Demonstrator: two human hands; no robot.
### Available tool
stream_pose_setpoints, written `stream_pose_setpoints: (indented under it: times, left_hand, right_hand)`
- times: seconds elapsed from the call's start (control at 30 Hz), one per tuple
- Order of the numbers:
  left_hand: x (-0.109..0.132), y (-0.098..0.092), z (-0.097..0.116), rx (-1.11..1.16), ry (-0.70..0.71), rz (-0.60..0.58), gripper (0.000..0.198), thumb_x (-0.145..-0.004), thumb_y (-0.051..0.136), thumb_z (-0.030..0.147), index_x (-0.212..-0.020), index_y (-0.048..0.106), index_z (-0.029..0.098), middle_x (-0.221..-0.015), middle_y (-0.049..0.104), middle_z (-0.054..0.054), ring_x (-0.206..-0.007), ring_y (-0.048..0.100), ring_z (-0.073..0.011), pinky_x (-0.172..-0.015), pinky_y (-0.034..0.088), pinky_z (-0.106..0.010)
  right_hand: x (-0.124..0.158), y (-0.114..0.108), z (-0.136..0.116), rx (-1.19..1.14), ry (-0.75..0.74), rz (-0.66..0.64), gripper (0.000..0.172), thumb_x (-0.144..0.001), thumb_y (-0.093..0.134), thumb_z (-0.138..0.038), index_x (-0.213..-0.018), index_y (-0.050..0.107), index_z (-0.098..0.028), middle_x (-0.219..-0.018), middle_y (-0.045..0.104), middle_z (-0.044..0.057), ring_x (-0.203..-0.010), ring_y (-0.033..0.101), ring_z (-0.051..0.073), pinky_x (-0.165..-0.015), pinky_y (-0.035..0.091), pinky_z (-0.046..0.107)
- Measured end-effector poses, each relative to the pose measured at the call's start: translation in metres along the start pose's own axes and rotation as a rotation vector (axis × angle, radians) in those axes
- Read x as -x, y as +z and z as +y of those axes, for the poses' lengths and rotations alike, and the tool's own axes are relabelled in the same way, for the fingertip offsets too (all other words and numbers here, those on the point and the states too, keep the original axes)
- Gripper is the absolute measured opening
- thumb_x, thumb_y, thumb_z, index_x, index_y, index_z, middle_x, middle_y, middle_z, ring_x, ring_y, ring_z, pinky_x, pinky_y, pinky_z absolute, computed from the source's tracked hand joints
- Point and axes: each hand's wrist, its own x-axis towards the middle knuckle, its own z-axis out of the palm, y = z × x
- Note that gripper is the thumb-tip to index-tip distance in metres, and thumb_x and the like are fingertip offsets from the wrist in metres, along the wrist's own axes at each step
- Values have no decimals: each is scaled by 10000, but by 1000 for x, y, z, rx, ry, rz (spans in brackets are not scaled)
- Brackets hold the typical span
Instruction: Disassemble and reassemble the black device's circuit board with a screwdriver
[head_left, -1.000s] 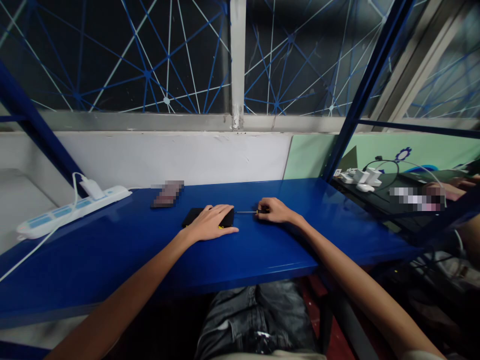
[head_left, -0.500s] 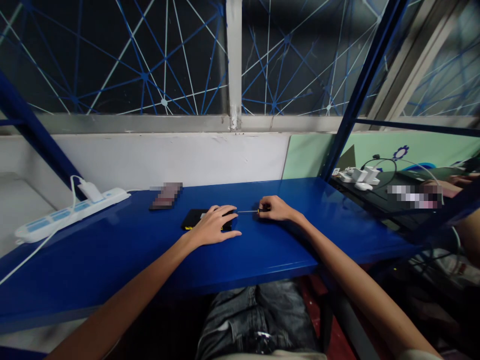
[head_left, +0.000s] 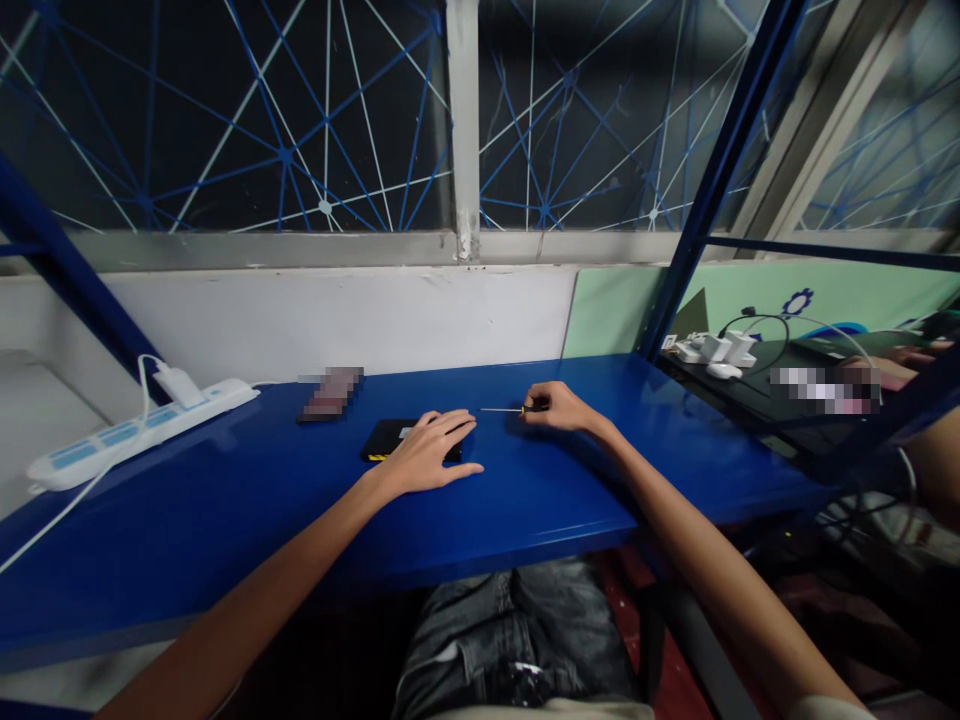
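Note:
My left hand (head_left: 433,452) lies with fingers stretched out over the right part of a flat black case (head_left: 384,437) with yellow marks on its front edge. The hand covers much of the case, so what is under the palm is hidden. To the right, my right hand (head_left: 556,407) is closed around the handle of a small screwdriver (head_left: 501,409). Its thin metal shaft points left, with the tip just short of my left fingertips. Most of the handle is hidden by the fingers.
On the blue table (head_left: 300,530), a phone-like object (head_left: 330,395), partly blurred, lies behind the case. A white power strip (head_left: 142,435) with a plug and cable stands at left. Chargers (head_left: 727,350) and another person's hand (head_left: 874,375) are on the dark table at right.
My right hand has moved slightly up and to the right with the screwdriver, so its tip is now farther from the case. My left hand stays on the case.

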Motion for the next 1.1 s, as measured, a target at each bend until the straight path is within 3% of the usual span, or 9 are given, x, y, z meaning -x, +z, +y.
stream_pose_setpoints:
  times: [0.13, 0.23, 0.37, 0.53, 0.67, 1.1]
  left_hand:
    - [-2, -2, 2, 10, -6, -62, 728, -907, 424, 665, -1506, 255, 288, -1573, 249, -74, -1438, 221, -313, -1123, 208, -528]
    - [-3, -2, 1, 14, -55, -66, 756, -888, 426, 690, -1515, 214, 324, -1601, 138, -62, -1452, 150, -349, -1123, 175, -575]
    - [0, -5, -6, 27, -119, -82, 853, -850, 449, 725, -1528, 179, 283, -1578, 226, -104, -1420, 254, -353, -1107, 221, -559]
    - [5, -7, -19, 35, -178, -130, 893, -827, 439, 755, -1514, 255, 214, -1527, 344, -132, -1364, 362, -357, -1080, 280, -507]
    - [5, -6, -22, 38, -176, -147, 858, -835, 423, 757, -1498, 295, 228, -1511, 376, -124, -1349, 385, -357, -1062, 296, -511]
    - [5, -2, -23, 49, -150, -120, 795, -857, 408, 738, -1487, 312, 263, -1483, 425, -113, -1332, 411, -337, -1049, 298, -480]
  right_hand:
    - [1, -10, 3, -26, 29, 38, 207, -706, 628, -347, -679, 610, -143, -642, 569, 3, -579, 451, 111, -560, 336, 246]
    - [2, -14, 5, -29, 48, 59, 209, -706, 620, -352, -677, 588, -147, -629, 551, -4, -572, 440, 108, -553, 332, 241]
    - [4, -15, 1, -50, 56, -10, 268, -735, 596, -394, -635, 565, -148, -573, 499, -20, -538, 409, 96, -518, 303, 234]
    - [7, -10, -9, -122, 82, -253, 259, -754, 538, -339, -599, 582, -137, -510, 480, -26, -472, 404, 86, -472, 289, 227]
    - [8, -1, -16, -152, 102, -414, 220, -738, 550, -292, -663, 663, -120, -507, 521, -18, -460, 432, 89, -462, 305, 219]
    - [7, 12, -26, -142, 46, -433, 198, -743, 560, -253, -649, 673, -121, -525, 559, -5, -488, 483, 98, -489, 343, 212]
